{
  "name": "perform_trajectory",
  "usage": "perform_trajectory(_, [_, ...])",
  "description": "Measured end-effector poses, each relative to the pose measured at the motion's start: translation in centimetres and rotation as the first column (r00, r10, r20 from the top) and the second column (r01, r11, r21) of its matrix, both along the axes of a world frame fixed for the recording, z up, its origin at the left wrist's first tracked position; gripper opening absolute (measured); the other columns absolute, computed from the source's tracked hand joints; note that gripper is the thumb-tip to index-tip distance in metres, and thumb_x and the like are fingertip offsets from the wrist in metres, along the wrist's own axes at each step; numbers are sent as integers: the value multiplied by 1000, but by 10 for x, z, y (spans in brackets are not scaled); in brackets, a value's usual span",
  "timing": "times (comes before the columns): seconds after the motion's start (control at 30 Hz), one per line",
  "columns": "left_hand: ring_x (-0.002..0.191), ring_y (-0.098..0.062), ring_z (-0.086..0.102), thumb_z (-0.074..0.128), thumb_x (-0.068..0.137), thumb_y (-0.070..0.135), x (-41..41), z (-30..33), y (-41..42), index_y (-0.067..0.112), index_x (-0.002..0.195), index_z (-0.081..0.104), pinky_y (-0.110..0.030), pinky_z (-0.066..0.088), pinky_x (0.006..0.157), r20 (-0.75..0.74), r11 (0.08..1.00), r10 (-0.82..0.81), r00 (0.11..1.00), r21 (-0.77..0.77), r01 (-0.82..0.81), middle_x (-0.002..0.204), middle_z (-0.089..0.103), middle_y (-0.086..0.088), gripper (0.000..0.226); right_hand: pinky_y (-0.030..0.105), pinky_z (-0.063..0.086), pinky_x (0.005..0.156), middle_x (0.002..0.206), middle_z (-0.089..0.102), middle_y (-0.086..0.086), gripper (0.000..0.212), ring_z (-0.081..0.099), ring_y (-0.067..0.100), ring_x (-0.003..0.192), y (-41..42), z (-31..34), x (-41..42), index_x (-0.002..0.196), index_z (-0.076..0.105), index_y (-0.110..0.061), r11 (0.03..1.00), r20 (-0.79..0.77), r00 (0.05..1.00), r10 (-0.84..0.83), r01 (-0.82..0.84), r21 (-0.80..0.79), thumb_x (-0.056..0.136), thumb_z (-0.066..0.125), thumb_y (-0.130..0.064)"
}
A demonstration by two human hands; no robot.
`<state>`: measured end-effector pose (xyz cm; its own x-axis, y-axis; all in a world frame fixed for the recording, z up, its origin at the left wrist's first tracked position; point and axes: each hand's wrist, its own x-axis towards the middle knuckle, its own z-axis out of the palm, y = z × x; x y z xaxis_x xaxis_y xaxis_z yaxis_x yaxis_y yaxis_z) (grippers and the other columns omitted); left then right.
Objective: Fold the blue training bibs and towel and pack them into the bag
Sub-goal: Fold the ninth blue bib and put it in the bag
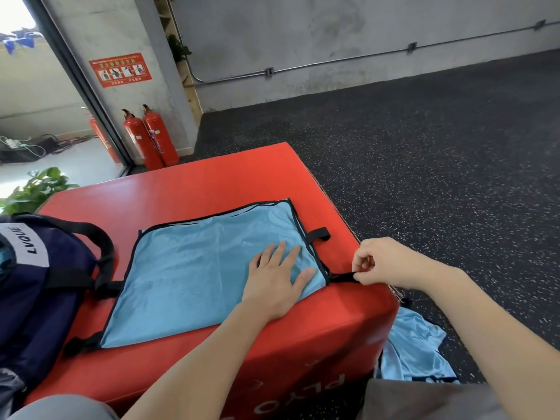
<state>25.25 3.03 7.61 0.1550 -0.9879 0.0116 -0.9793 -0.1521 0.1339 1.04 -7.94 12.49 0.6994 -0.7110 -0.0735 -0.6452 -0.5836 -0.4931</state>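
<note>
A light blue training bib [194, 274] with black edging lies spread flat on the red plyo box [212, 180]. My left hand [277, 277] presses flat on the bib's right part, fingers straight. My right hand [377, 262] pinches the bib's black side strap [341, 277] at the box's right edge. Another black strap [318, 234] sticks out further back. The navy bag [39, 286] with black handles sits on the box's left side, touching the bib's left edge. More light blue cloth [415, 350] lies crumpled on the floor right of the box.
Dark speckled rubber floor [424, 140] surrounds the box. Two red fire extinguishers [151, 137] stand against the concrete wall behind. A green plant [36, 189] is at far left. My knees in grey shorts show at the bottom.
</note>
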Motion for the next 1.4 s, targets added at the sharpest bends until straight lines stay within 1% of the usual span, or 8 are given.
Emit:
perform_trajectory(0.2, [152, -38, -14, 9, 90, 80, -12, 6, -6, 48, 156, 0, -64, -9, 118, 17, 990, -1, 1000, 144, -2, 167, -7, -14, 75, 26, 52, 77, 87, 62, -8, 27, 61, 4, 80, -2, 6, 5, 72, 65, -41, 998, -72, 997, 14, -18, -62, 77, 76, -16])
perform_trajectory(0.37, [151, -42, -15, 7, 87, 81, -13, 1, -7, 47, 156, -6, -68, -8, 116, 60, 990, -2, 998, 141, -6, 166, -10, -18, 77, 13, 38, 79, 96, 57, -9, 31, 55, -2, 80, 13, 14, 18, 96, 70, -27, 985, 113, 993, -30, 48, -164, 79, 61, -3])
perform_trajectory(0.57, [152, -33, 12, 8, 73, 70, -11, 6, 4, 34, 151, 31, -59, 6, 120, -15, 996, -90, 996, 8, 90, 161, 26, -8, 89, 12, 37, 96, 116, 58, -5, 38, 54, -2, 103, 63, -4, 88, 121, 66, -12, 987, 390, 918, 65, -2, -159, 91, 50, 4])
perform_trajectory(0.77, [152, -17, 17, 23, 99, 57, 29, 0, 48, 28, 151, 38, -44, 8, 124, -61, 998, -13, 998, -68, 8, 161, 32, 2, 62, 26, 26, 119, 154, 42, 3, 46, 37, 17, 143, 72, -35, 118, 150, 42, -11, 986, 141, 987, 75, -53, -157, 107, 40, -27])
perform_trajectory(0.9, [155, -15, 2, 24, 103, 59, 91, -7, 101, 35, 158, 22, -38, 0, 125, -40, 989, 145, 989, -28, -147, 168, 14, 1, 60, 32, 14, 124, 166, 22, -6, 86, 17, 16, 153, 73, -53, 113, 159, 25, -24, 943, -163, 986, 44, -95, -319, 91, 6, -73])
perform_trajectory(1.07, [156, -19, -4, 8, 95, 70, 157, -7, 161, 36, 160, 9, -39, 1, 125, -9, 952, 306, 952, 12, -306, 169, 2, -1, 74, 32, 3, 124, 169, 6, -7, 98, 2, 14, 155, 76, -53, 109, 161, 9, -30, 931, -202, 979, 38, -108, -349, 79, -16, -78])
perform_trajectory(1.23, [147, -29, 31, 20, 97, 65, 167, -9, 195, 23, 150, 43, -41, 26, 121, -61, 949, 302, 952, -75, -306, 154, 41, -8, 72, 30, 6, 124, 168, 12, -8, 92, 6, 12, 155, 77, -39, 111, 160, 19, -28, 963, -182, 981, 72, -116, -243, 83, 10, -78])
perform_trajectory(1.4, [93, -33, 55, 41, 87, 53, 148, -12, 228, 21, 109, 70, -44, 49, 73, 38, 856, 447, 894, -308, -416, 107, 62, -4, 49, 19, 24, 113, 147, 46, -13, 58, 38, 6, 139, 77, -27, 103, 137, 55, -30, 972, -40, 988, 147, -151, -180, 90, 61, -62])
